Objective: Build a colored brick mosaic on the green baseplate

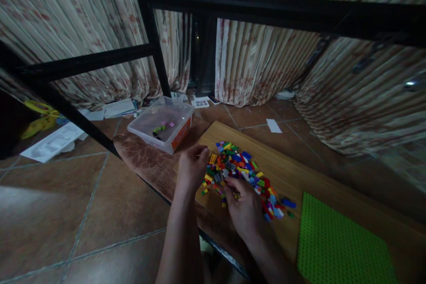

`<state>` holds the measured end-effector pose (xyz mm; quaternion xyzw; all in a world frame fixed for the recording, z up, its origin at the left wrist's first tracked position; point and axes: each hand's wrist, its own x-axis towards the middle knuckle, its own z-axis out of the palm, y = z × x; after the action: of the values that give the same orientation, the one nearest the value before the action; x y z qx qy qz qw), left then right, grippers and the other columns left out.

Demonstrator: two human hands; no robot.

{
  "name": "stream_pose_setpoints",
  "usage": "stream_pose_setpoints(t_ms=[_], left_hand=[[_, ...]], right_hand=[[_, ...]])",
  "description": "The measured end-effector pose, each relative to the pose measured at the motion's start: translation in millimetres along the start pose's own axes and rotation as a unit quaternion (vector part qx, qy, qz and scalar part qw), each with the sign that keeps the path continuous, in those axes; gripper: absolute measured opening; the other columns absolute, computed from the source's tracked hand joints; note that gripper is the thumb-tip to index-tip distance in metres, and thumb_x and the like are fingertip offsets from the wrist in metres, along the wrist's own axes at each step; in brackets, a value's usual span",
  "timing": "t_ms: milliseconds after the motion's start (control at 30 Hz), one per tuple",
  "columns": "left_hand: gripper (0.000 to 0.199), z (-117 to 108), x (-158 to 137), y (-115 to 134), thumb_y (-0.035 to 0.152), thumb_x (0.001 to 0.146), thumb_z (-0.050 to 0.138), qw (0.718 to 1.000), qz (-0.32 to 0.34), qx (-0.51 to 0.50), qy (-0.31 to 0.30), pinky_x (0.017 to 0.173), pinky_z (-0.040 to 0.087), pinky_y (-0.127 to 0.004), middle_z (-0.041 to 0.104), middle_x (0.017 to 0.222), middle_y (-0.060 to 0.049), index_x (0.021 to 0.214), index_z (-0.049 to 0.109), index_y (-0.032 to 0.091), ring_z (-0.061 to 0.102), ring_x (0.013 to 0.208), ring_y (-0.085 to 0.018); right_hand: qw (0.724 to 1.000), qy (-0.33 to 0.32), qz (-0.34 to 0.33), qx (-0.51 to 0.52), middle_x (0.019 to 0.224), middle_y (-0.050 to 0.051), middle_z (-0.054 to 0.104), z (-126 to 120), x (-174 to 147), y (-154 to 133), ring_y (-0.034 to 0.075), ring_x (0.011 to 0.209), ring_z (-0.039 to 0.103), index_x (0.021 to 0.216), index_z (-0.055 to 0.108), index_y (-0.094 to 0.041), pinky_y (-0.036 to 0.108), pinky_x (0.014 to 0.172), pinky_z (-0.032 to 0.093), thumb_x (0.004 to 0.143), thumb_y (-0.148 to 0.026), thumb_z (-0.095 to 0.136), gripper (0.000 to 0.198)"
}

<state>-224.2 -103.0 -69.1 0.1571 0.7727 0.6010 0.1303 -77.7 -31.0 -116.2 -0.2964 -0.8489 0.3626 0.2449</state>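
A heap of small toy building bricks [244,157] in many colours lies on a wooden board [286,159]. At the heap's left edge is my left hand [193,166], raised, its fingers curled together; whatever they hold, if anything, is hidden. My right hand [244,206] reaches over the near side of the heap, thumb and forefinger pinched together among the bricks. What sits in that pinch is too small and dim to make out. A yellow brick [213,158] lies just right of my left hand, and a dark grey brick [230,166] beyond my right fingertips.
A clear plastic box [149,120] with a few green, pink and dark pieces stands on the brown cloth [146,159] at the left. To the right lies a green studded baseplate [342,244]. Black metal bars [253,2] cross in front of the curtains [266,53].
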Motion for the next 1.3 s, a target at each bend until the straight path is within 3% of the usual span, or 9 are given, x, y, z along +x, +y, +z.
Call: stream_pose_setpoints(t_ms=[167, 267, 333, 500, 600, 767, 933, 1100, 1300], left_hand=[[0.036, 18, -13, 11, 0.046, 0.079, 0.059, 0.988, 0.009, -0.07, -0.138, 0.059, 0.042, -0.021, 0.067, 0.074, -0.003, 0.086, 0.07, 0.012, 0.058, 0.07, -0.015], [0.035, 34, -24, 21, 0.044, 0.078, 0.062, 0.962, -0.001, -0.135, -0.236, 0.059, 0.042, -0.02, 0.066, 0.075, -0.003, 0.091, 0.069, 0.012, 0.057, 0.067, -0.014], [0.032, 43, -29, 25, 0.041, 0.078, 0.064, 0.95, -0.014, -0.166, -0.264, 0.059, 0.043, -0.021, 0.066, 0.075, -0.003, 0.092, 0.069, 0.013, 0.056, 0.065, -0.013], [0.024, 54, -32, 23, 0.034, 0.08, 0.06, 0.951, 0.013, -0.177, -0.252, 0.067, 0.044, -0.021, 0.069, 0.082, -0.003, 0.091, 0.072, 0.016, 0.058, 0.073, -0.014], [0.024, 59, -34, 21, 0.033, 0.081, 0.06, 0.951, 0.017, -0.176, -0.254, 0.069, 0.045, -0.022, 0.069, 0.081, -0.003, 0.092, 0.073, 0.016, 0.058, 0.073, -0.015], [0.024, 68, -35, 19, 0.031, 0.078, 0.062, 0.961, -0.015, -0.161, -0.224, 0.061, 0.043, -0.022, 0.066, 0.072, -0.003, 0.092, 0.072, 0.015, 0.055, 0.064, -0.013], [0.024, 74, -36, 19, 0.031, 0.077, 0.061, 0.946, -0.044, -0.21, -0.241, 0.061, 0.044, -0.022, 0.066, 0.076, -0.003, 0.093, 0.07, 0.016, 0.055, 0.066, -0.013], [0.025, 74, -37, 22, 0.032, 0.078, 0.059, 0.948, -0.065, -0.2, -0.241, 0.053, 0.038, -0.019, 0.059, 0.068, 0.0, 0.094, 0.068, 0.015, 0.048, 0.056, -0.009], [0.025, 72, -38, 24, 0.039, 0.082, 0.057, 0.954, -0.001, -0.148, -0.262, 0.055, 0.036, -0.02, 0.053, 0.066, 0.002, 0.083, 0.065, 0.016, 0.044, 0.057, -0.009]], right_hand=[[0.966, 0.184, 0.074, 0.165, 0.098, 0.007, 0.071, -11, 9, -3, 0.02, 0.088, 0.065, 0.103, 0.067, -0.02, 0.033, 0.079, 0.051, 0.083, -0.038, 0.059, 0.027], [0.953, 0.222, 0.074, 0.194, 0.097, 0.007, 0.071, -17, 15, -8, 0.02, 0.086, 0.065, 0.104, 0.067, -0.02, 0.034, 0.08, 0.051, 0.082, -0.039, 0.06, 0.029], [0.955, 0.225, 0.059, 0.181, 0.099, 0.007, 0.07, -20, 18, -9, 0.021, 0.089, 0.065, 0.106, 0.066, -0.021, 0.035, 0.081, 0.051, 0.083, -0.039, 0.059, 0.03], [0.98, 0.17, -0.02, 0.101, 0.103, 0.008, 0.069, -32, 22, -8, 0.02, 0.096, 0.064, 0.111, 0.066, -0.022, 0.033, 0.084, 0.05, 0.089, -0.033, 0.05, 0.029], [0.981, 0.177, -0.041, 0.066, 0.098, 0.008, 0.068, -35, 24, -5, 0.019, 0.092, 0.064, 0.109, 0.066, -0.021, 0.031, 0.081, 0.049, 0.092, -0.03, 0.045, 0.029], [0.971, 0.22, 0.002, 0.097, 0.099, 0.009, 0.069, -32, 28, 2, 0.02, 0.093, 0.063, 0.102, 0.068, -0.019, 0.033, 0.083, 0.048, 0.091, -0.035, 0.045, 0.029], [0.938, 0.237, 0.105, 0.232, 0.092, 0.007, 0.072, -32, 32, 3, 0.021, 0.085, 0.065, 0.099, 0.069, -0.018, 0.033, 0.076, 0.049, 0.086, -0.044, 0.052, 0.034], [0.924, 0.202, 0.127, 0.299, 0.091, 0.005, 0.073, -42, 33, 6, 0.02, 0.084, 0.064, 0.093, 0.071, -0.02, 0.032, 0.078, 0.048, 0.077, -0.043, 0.064, 0.029], [0.928, 0.128, 0.123, 0.326, 0.082, 0.002, 0.071, -53, 33, 11, 0.018, 0.08, 0.062, 0.085, 0.073, -0.021, 0.03, 0.077, 0.047, 0.077, -0.041, 0.066, 0.022]])
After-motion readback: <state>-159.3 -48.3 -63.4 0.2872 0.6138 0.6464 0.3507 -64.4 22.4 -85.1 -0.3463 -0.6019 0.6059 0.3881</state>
